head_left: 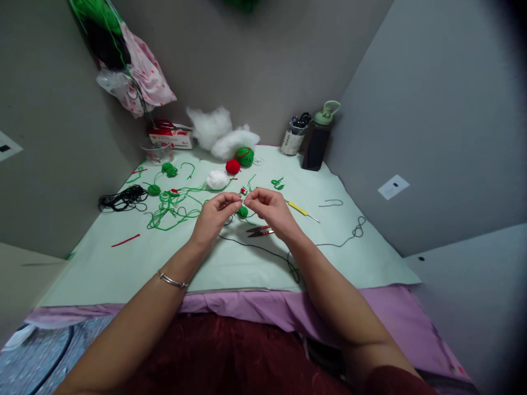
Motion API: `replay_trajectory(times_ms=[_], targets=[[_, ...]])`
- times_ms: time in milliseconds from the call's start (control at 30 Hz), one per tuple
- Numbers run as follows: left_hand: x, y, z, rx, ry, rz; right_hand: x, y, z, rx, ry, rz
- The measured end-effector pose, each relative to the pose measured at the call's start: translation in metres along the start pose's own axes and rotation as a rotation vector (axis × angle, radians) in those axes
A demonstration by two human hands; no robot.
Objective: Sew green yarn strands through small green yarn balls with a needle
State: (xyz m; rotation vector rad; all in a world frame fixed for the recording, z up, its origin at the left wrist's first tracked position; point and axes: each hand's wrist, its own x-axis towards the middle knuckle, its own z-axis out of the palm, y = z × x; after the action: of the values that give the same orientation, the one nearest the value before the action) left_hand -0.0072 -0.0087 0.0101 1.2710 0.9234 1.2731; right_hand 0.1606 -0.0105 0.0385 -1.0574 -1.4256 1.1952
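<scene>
Red, white and green, the small yarn piece (244, 191) sits at twelve o'clock, its heading and long axis too tiny to read, just beyond our left grip (216, 214) and right grip (269, 208), both pinched together on what we cannot tell.

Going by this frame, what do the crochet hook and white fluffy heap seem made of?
Crochet hook: probably a smooth plastic handle, evenly yellow; likely metal shaft, thin and grey. White fluffy heap: apparently matte fibre stuffing, from its wispy edges.

There are two hands (213, 214) (272, 210), one yellow-handled hook (298, 209), one bottle (318, 144), one white yarn ball (216, 180) and two wall plates (389, 190) (11, 149).
</scene>
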Motion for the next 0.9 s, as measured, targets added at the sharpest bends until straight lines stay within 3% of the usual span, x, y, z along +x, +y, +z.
replay_trajectory(times_ms=[500,700,800,900], targets=[[0.001,-0.002,-0.001,0.043,-0.021,0.009,0.001,0.009,0.001,-0.061,-0.031,-0.072],[0.002,0.0,-0.001,0.067,-0.052,-0.009,0.0,0.003,0.002,-0.034,-0.071,-0.04],[0.005,0.008,-0.009,0.019,0.011,-0.008,-0.001,-0.005,-0.001,0.013,-0.053,0.001],[0.009,0.024,-0.035,-0.107,0.15,-0.019,-0.002,-0.013,-0.01,0.062,0.005,0.036]])
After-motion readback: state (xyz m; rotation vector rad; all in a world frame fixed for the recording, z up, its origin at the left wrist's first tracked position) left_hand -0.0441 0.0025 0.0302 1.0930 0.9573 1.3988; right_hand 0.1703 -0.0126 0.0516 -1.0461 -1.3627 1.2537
